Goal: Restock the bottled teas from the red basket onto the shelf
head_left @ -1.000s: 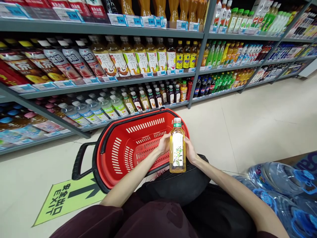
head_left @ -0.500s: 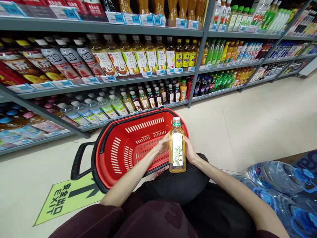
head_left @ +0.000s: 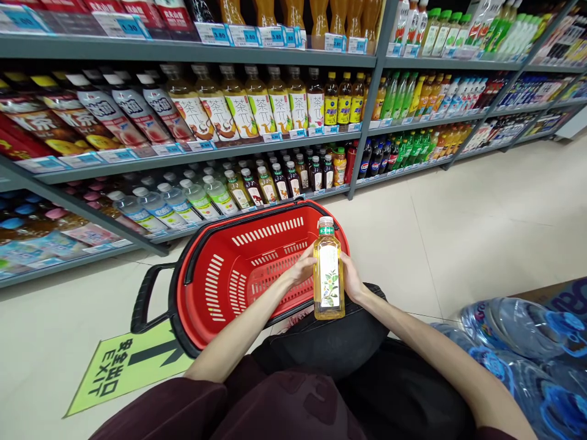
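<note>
Between my two hands is a clear tea bottle of pale yellow drink, with a clear cap, a green neck band and a white label with a leafy plant on it. My left hand grips its left side, fingers partly hidden behind it. On the other side my right hand is wrapped against the bottle, fingertips out of sight. The bottle stands nearly upright above my knees, label facing me. Just behind and left of it, a red shopping basket with black handles sits on the floor; its slotted inside holds nothing visible.
Drink shelves full of bottles run along the far side, with price tags on their edges. A green exit sign lies on the floor at left. Large water jugs stand close on my right.
Almost nothing differs. The bottle stays in both hands, tilted very slightly, and the basket has not moved.
</note>
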Available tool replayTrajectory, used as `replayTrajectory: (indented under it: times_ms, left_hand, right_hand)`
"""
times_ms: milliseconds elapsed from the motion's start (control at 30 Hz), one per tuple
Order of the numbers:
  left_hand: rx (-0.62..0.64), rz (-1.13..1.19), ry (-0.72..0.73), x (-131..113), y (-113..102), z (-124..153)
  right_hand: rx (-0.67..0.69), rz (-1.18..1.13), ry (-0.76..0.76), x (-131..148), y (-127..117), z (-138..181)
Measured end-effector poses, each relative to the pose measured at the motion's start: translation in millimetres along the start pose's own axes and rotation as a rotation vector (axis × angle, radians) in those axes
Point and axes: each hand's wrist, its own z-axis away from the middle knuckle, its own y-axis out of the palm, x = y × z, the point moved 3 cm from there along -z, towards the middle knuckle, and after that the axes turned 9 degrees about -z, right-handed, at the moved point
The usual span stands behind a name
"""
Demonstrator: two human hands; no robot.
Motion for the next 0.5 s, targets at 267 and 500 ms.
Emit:
replayTrajectory:
  times_ms: [267, 500]
  left_hand:
    - [-0.019, -0.024, 0.042, -1.3, 5.8, 2.3]
    - [-0.024, 0.009, -0.029, 2.2, 0.9, -1.2]
  right_hand:
    - [-0.020, 0.057, 0.016, 4.3, 1.6, 1.6]
    - [-0.065, 0.087, 0.016, 2.3, 0.2, 0.5]
